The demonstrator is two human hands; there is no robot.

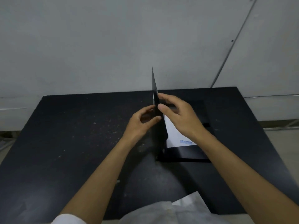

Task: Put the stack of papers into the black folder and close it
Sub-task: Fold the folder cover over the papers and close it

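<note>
So the big black table (72,135) takes up most of the view, speckled with pale flecks, with a grey wall (113,38) behind it. On the right half of the table sits the black folder (186,154), lying open with its back half flat on the surface. The papers (171,131) look like they're already inside it: a white sheet with a little blue printed bit near the bottom edge is lying on the flat half, mostly hidden under the right arm. I can only see the top sheet, so can't say how thick the stack is.

As for progress, I'd call the loading part done and the closing part about halfway. The front cover (155,97) is standing pretty much straight up on edge, seen nearly edge-on from the camera, so it's at the tipping point of the swing. What's left is to bring it down onto the papers and press it flat.

Now the hands. The left hand (142,123) is on the left side of the upright cover, fingers curled narrow with the thumb and fingertips touching its face. The right hand (178,113) is on the other side, thumb and fingers pinching the cover's edge from the right, hovering above the papers rather than touching them as far as I can tell. So the cover is sandwiched between both hands, and the papers sit just below and to the right of the right hand's fingers.
</note>
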